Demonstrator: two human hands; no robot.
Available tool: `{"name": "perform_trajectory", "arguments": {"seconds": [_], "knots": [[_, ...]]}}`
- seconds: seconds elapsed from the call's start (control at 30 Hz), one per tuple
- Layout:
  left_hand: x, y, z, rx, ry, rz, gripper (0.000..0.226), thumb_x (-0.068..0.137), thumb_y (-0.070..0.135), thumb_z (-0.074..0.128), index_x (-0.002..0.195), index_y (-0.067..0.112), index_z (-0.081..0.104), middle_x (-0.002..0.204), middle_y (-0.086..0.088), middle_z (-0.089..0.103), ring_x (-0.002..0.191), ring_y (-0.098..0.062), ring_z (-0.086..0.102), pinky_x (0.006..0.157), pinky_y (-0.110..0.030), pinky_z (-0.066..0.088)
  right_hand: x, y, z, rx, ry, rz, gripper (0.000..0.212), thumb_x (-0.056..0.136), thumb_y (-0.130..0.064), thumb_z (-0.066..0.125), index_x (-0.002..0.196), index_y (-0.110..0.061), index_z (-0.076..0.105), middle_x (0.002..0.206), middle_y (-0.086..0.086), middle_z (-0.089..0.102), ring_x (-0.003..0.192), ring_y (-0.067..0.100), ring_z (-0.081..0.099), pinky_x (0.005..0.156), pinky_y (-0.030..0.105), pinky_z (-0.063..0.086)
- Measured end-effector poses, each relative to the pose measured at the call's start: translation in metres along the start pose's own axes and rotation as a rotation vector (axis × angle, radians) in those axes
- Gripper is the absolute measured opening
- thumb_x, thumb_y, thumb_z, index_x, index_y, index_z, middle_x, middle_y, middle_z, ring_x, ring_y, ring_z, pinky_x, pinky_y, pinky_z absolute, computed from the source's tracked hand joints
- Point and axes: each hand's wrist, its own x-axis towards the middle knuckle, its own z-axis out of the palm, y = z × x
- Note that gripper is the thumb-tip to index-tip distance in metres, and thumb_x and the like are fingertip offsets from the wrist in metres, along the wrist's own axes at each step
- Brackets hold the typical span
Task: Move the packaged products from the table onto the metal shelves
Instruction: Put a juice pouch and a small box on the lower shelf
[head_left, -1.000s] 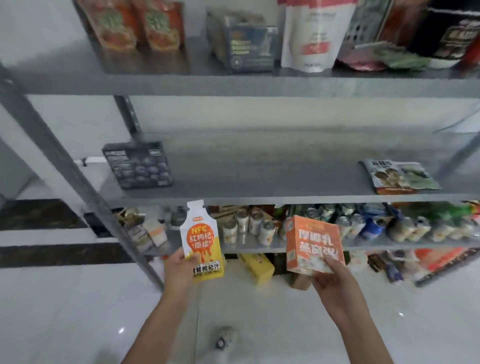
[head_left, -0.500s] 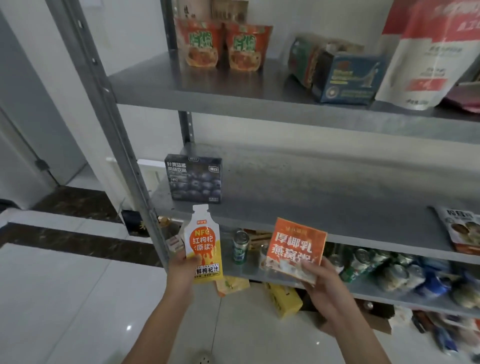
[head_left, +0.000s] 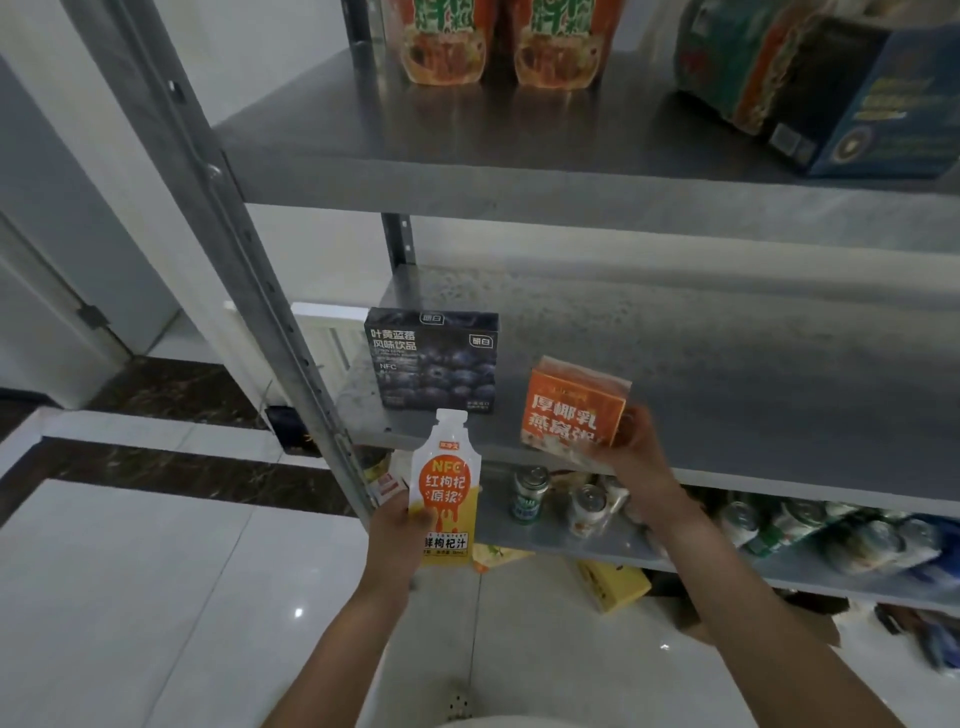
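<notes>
Fingers of the right hand (head_left: 631, 457) pinch an orange box (head_left: 574, 408) over the middle shelf (head_left: 753, 395); the left hand (head_left: 397, 540) grips a juice pouch (head_left: 447, 493) upright

glossy white floor tiles (head_left: 130, 597) (dark marble border (head_left: 156, 467))

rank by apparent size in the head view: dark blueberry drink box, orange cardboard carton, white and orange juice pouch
1. dark blueberry drink box
2. orange cardboard carton and white and orange juice pouch: look alike; pouch nearer the camera, so unranked
</notes>
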Motion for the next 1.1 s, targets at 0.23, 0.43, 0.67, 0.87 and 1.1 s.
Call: {"name": "perform_trajectory", "arguments": {"seconds": [0.23, 0.43, 0.67, 0.87, 1.1], "knots": [[0.003, -0.003, 0.005, -0.03, -0.01, -0.006, 0.032, 0.093, -0.001, 0.053, 0.123, 0.01, 0.055, 0.113, -0.014, 0.064, 0.101, -0.031, 0.064, 0.089, -0.053, 0.052, 0.051, 0.017, 0.009, -0.146, -0.02, 0.055, 0.075, 0.064, 0.007, 0.083, 0.123, -0.008, 0.04, 0.123, 0.012, 0.058, 0.113, 0.027, 0.057, 0.096, 0.044, 0.049], [0.0, -0.004, 0.012, -0.016, -0.017, -0.014, 0.033, 0.093, -0.001, 0.052, 0.123, 0.013, 0.054, 0.111, -0.013, 0.065, 0.098, -0.031, 0.065, 0.085, -0.057, 0.053, 0.068, 0.024, 0.011, -0.154, -0.047, 0.019, 0.075, 0.068, 0.012, 0.077, 0.129, -0.004, 0.036, 0.118, 0.01, 0.056, 0.108, 0.023, 0.056, 0.087, 0.033, 0.05], [-0.02, -0.007, 0.04, 0.026, -0.041, 0.011, 0.036, 0.093, -0.007, 0.046, 0.105, 0.024, 0.057, 0.108, -0.006, 0.064, 0.098, -0.021, 0.062, 0.073, -0.031, 0.051, 0.067, 0.036, 0.005, -0.326, -0.097, -0.01, 0.059, 0.077, -0.021, 0.079, 0.126, -0.015, 0.046, 0.121, 0.002, 0.058, 0.113, 0.022, 0.056, 0.098, 0.038, 0.044], [-0.038, -0.014, 0.085, 0.101, -0.034, 0.013, 0.027, 0.097, 0.002, 0.045, 0.099, 0.025, 0.058, 0.107, -0.007, 0.066, 0.094, -0.02, 0.063, 0.068, -0.028, 0.049, 0.046, 0.06, -0.057, -0.891, 0.008, -0.188, 0.059, 0.095, -0.052, 0.041, 0.141, -0.014, 0.042, 0.147, 0.008, 0.04, 0.135, 0.026, 0.035, 0.111, 0.04, 0.026], [-0.054, -0.01, 0.179, 0.197, -0.148, -0.046, 0.019, 0.096, 0.004, 0.049, 0.099, 0.017, 0.062, 0.099, -0.005, 0.068, 0.088, -0.019, 0.065, 0.069, -0.03, 0.051, 0.013, 0.104, -0.183, -1.304, 0.122, -0.105, 0.08, 0.088, -0.065, -0.013, 0.152, -0.028, 0.018, 0.159, 0.004, 0.015, 0.147, 0.025, 0.011, 0.118, 0.047, 0.007]]}}
